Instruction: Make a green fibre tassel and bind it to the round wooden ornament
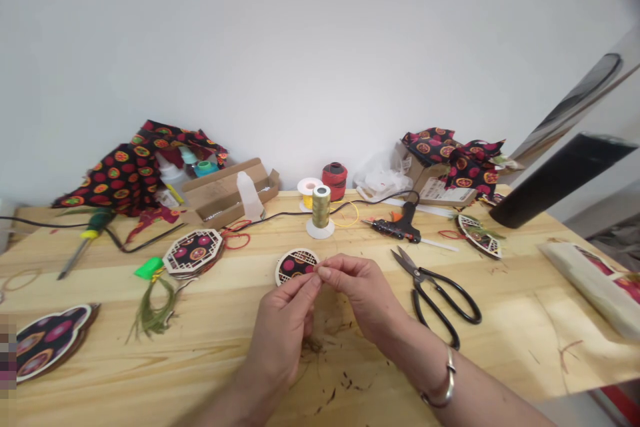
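My left hand (285,323) and my right hand (363,290) meet at the fingertips near the table's middle. Both are closed in a pinch; whatever lies between the fingers is too small to make out. Right behind them is a round ornament (290,268) with a pale lattice rim and dark patterned fabric, partly covered by my fingers. I cannot tell whether it is held or lies on the table. Below my left hand, some olive threads (314,345) show. Black-handled scissors (425,277) lie open to the right of my right hand.
Behind my hands stand a gold thread spool (321,208) and a red spool (334,181). A glue gun (395,228) lies to the right. On the left are an octagonal ornament (194,253), an olive tassel (155,307), a screwdriver (87,240) and an open cardboard box (225,193).
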{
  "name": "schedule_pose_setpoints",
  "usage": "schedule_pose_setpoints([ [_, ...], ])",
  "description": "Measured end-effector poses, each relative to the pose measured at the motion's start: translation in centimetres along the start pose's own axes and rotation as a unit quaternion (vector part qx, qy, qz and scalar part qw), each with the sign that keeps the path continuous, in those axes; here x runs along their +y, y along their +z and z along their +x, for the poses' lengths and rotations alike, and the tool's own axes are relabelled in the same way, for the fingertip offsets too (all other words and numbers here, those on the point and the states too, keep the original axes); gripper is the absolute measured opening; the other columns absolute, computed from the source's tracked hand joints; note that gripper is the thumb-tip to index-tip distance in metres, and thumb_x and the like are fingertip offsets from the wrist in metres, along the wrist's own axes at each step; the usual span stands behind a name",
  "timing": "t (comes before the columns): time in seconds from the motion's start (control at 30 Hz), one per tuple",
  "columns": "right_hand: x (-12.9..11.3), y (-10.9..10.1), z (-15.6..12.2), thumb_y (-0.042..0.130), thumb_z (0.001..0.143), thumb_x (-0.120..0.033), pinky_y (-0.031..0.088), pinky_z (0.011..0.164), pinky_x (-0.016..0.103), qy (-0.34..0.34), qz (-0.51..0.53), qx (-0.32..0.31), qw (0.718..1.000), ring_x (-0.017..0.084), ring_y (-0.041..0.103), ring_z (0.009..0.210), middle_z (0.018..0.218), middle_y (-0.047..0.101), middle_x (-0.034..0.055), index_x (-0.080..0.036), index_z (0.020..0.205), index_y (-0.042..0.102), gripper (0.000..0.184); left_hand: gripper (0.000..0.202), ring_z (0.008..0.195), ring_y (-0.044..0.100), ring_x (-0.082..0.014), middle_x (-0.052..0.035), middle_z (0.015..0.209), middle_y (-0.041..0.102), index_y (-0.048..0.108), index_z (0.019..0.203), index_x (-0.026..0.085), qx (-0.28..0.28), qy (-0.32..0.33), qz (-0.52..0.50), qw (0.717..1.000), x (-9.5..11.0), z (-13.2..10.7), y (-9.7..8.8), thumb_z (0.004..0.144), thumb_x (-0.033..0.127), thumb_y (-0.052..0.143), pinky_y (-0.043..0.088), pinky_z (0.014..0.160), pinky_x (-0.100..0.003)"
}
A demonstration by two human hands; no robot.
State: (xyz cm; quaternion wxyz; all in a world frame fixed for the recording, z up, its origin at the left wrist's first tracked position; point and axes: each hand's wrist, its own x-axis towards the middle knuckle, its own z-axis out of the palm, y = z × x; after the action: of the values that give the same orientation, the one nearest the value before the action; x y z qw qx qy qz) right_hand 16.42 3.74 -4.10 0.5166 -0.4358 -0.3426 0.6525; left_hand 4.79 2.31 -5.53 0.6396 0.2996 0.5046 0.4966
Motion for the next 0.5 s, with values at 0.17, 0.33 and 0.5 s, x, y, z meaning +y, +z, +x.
schedule_pose_setpoints([
  [0.17, -0.10, -0.04, -0.07, 0.076, 0.059, -0.030, 0.038, 0.065, 0.025, -0.003, -0.001, 0.004, 1.000, 0.011, 0.050, 0.060, 0.061, 0.062, -0.0001, -0.014, 0.061, 0.066, 0.019, 0.022, 0.041, 0.020, -0.0035, 0.0106, 0.046, 0.026, 0.069, 0.077, 0.014, -0.008, -0.006, 0.001, 1.000, -0.12, -0.12, -0.08, 0.068, 0.034, 0.070, 0.017, 0.037, -0.015],
  [0.33, -0.30, 0.01, -0.10, 0.074, 0.060, -0.030, 0.037, 0.063, 0.025, -0.001, -0.004, 0.003, 1.000, 0.010, 0.048, 0.057, 0.056, 0.059, -0.0014, -0.014, 0.056, 0.062, 0.021, 0.021, 0.042, 0.017, -0.0039, 0.0106, 0.047, 0.025, 0.068, 0.078, 0.014, -0.023, -0.018, -0.013, 0.999, 0.07, -0.26, -0.05, 0.071, 0.034, 0.069, 0.016, 0.038, -0.015],
  [0.5, -0.55, 0.03, -0.07, 0.073, 0.061, -0.028, 0.036, 0.059, 0.024, -0.007, -0.007, 0.007, 1.000, 0.009, 0.044, 0.052, 0.050, 0.054, -0.0039, -0.015, 0.051, 0.060, 0.021, 0.020, 0.042, 0.018, -0.0038, 0.0101, 0.046, 0.029, 0.063, 0.067, 0.014, -0.022, -0.027, -0.035, 0.999, 0.33, -0.42, -0.01, 0.071, 0.032, 0.069, 0.016, 0.037, -0.015],
])
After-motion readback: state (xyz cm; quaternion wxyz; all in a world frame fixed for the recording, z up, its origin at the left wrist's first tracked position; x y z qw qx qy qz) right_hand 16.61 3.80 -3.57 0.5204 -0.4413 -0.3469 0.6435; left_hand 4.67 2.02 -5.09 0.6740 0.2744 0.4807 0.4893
